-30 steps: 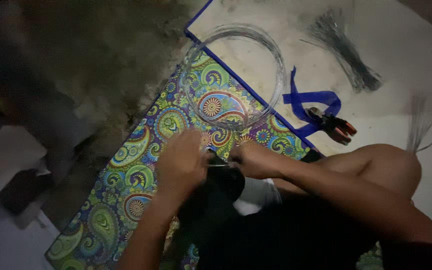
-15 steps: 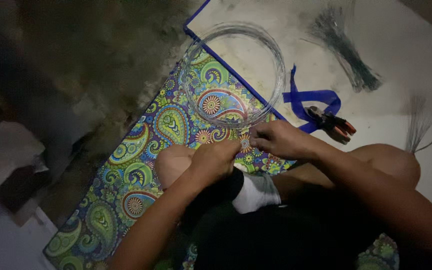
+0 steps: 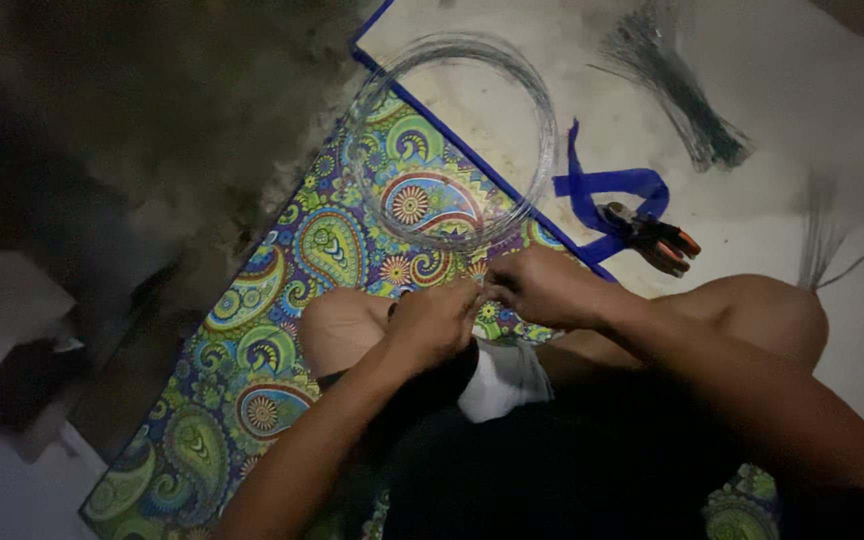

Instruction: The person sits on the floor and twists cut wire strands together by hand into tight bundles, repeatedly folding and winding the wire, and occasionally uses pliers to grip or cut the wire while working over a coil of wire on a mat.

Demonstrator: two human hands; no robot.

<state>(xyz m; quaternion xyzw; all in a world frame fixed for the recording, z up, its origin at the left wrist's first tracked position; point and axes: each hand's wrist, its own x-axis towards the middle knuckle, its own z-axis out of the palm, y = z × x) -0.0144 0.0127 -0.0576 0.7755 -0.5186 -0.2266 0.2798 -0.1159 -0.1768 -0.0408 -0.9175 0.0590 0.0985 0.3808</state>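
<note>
Wire coil [image 3: 449, 140] lies flat at upper centre of the frame, its lower rim just above both hands, right hand [image 3: 542, 288] nearer than left hand [image 3: 432, 322], fingertips pinched together at that rim

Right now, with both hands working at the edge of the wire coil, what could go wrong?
The springy wire coil could slip from the left hand and right hand and whip toward the bare knee. The dim light hides the thin wire ends, so fingertips might get pricked.
</note>
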